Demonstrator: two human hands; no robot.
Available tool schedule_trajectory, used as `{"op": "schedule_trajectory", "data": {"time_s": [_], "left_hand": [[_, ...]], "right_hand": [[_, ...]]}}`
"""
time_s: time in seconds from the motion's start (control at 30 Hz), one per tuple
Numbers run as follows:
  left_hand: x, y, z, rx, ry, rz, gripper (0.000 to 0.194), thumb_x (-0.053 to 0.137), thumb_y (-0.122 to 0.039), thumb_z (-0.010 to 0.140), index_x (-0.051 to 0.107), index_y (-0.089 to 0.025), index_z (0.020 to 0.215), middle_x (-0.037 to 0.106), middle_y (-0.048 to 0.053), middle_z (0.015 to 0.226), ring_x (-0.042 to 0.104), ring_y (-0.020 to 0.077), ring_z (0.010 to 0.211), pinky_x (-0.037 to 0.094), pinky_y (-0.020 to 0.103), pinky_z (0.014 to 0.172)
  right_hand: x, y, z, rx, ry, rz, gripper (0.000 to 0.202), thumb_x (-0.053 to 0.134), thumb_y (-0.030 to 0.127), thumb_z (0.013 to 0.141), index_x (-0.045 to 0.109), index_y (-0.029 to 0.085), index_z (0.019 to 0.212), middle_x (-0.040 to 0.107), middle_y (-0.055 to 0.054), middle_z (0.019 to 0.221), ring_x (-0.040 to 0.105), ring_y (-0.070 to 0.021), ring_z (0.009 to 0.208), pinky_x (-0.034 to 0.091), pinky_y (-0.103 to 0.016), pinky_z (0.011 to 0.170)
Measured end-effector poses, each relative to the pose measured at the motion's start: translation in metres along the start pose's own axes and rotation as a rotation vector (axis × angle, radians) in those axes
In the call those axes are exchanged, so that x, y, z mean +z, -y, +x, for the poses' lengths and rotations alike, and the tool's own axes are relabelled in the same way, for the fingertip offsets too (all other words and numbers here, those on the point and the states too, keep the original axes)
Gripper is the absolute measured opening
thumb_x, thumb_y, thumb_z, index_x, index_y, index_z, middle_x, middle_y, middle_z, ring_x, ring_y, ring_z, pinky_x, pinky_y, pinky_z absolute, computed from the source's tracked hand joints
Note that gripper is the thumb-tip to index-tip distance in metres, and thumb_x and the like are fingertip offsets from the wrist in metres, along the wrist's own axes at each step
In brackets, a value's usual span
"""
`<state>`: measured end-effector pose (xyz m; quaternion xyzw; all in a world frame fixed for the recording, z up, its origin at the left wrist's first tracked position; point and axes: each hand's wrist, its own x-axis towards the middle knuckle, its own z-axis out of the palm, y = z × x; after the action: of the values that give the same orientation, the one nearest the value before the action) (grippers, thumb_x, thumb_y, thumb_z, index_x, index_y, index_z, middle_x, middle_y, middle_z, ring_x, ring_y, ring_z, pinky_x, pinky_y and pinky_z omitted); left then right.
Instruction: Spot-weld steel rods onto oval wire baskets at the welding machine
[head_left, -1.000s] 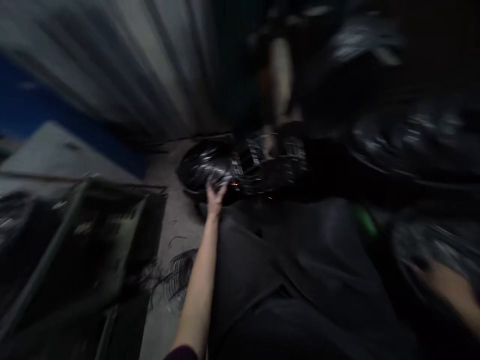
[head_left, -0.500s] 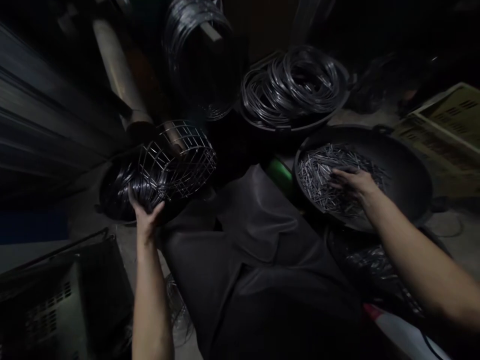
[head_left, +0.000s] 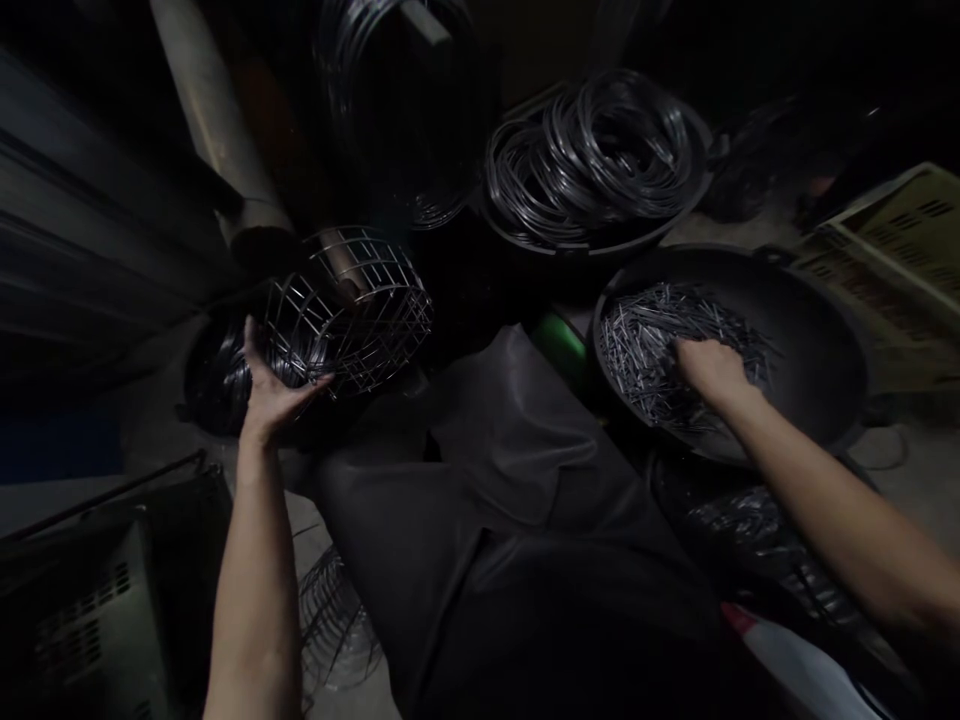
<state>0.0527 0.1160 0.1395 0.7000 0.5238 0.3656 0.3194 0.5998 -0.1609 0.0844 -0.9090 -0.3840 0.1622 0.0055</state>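
My left hand [head_left: 276, 398] is open, thumb and fingers spread wide, at the near left side of a rounded wire-mesh basket [head_left: 382, 335]. Its thumb tip meets or nearly meets the lower wires; I cannot tell which. Behind that hand, a dark basin holds coils of dark wire [head_left: 234, 385]. Over on the right, my right hand [head_left: 712, 370] is curled closed on short wire pieces [head_left: 637, 345] heaped in a wide black pan [head_left: 817, 340]. Its fingertips point down into the heap and are hidden.
Large wire coils [head_left: 600, 165] fill another pan at the back. A thick pipe [head_left: 217, 120] slants down at upper left above a short rod. Yellow crates [head_left: 900, 230] stand right, a greenish crate [head_left: 112, 620] lower left. Dark cloth [head_left: 510, 480] covers my lap.
My right hand's fingers have curled down into the wire pieces. My left hand has moved slightly left and up, its fingers spreading wider around the basket's edge. The view has shifted slightly.
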Motion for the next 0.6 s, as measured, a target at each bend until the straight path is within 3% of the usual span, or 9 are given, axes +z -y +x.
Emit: {"op": "schedule_trajectory", "data": {"time_s": [0.1,0.2,0.3,0.37,0.5,0.6], "left_hand": [[0.001,0.001,0.004,0.056,0.084,0.04,0.132,0.098,-0.039,0.043,0.021,-0.025,0.15,0.027,0.012,0.16,0.025,0.0333,0.151,0.022,0.054,0.124],[-0.001,0.002,0.004,0.046,0.058,0.067,0.136,0.097,-0.041,0.043,0.016,-0.026,0.151,0.034,0.012,0.156,0.034,0.032,0.146,0.028,0.052,0.122],[-0.002,0.003,0.002,0.025,0.058,0.088,0.14,0.097,-0.041,0.044,0.01,-0.026,0.153,0.035,0.012,0.155,0.037,0.031,0.144,0.03,0.051,0.121],[-0.002,0.004,0.002,0.022,0.082,0.077,0.141,0.096,-0.041,0.046,0.007,-0.026,0.153,0.032,0.013,0.156,0.035,0.0301,0.146,0.028,0.051,0.121],[0.004,0.009,0.007,0.014,0.04,0.005,0.148,0.098,-0.04,0.039,0.006,-0.021,0.153,0.035,0.017,0.152,0.037,0.0308,0.143,0.031,0.049,0.12],[0.01,0.003,0.0,0.051,-0.077,-0.051,0.144,0.098,-0.039,0.037,0.013,-0.017,0.151,0.044,0.018,0.141,0.048,0.029,0.133,0.037,0.046,0.115]], "right_hand": [[0.006,0.022,0.014,-0.026,0.028,-0.006,0.031,0.058,0.043,0.093,0.064,0.014,0.103,0.065,-0.006,0.101,0.062,-0.0168,0.095,0.052,-0.039,0.088],[0.014,0.046,0.033,-0.102,0.011,0.044,0.036,0.056,0.045,0.094,0.064,0.015,0.111,0.064,-0.008,0.114,0.06,-0.0186,0.106,0.05,-0.042,0.094],[0.018,0.056,0.04,-0.118,-0.045,0.086,0.038,0.049,0.042,0.098,0.06,0.015,0.121,0.06,-0.01,0.124,0.058,-0.0201,0.114,0.049,-0.043,0.098],[0.02,0.052,0.034,-0.106,-0.053,0.087,0.037,0.047,0.04,0.099,0.058,0.014,0.123,0.06,-0.011,0.123,0.058,-0.0201,0.113,0.05,-0.044,0.097],[0.025,0.04,0.008,-0.137,0.038,0.046,0.031,0.056,0.041,0.094,0.063,0.013,0.106,0.065,-0.007,0.104,0.062,-0.0158,0.095,0.054,-0.038,0.087],[0.024,0.062,-0.003,-0.208,0.017,0.028,0.027,0.06,0.039,0.092,0.063,0.015,0.105,0.064,-0.005,0.101,0.062,-0.0145,0.09,0.054,-0.033,0.08]]}}
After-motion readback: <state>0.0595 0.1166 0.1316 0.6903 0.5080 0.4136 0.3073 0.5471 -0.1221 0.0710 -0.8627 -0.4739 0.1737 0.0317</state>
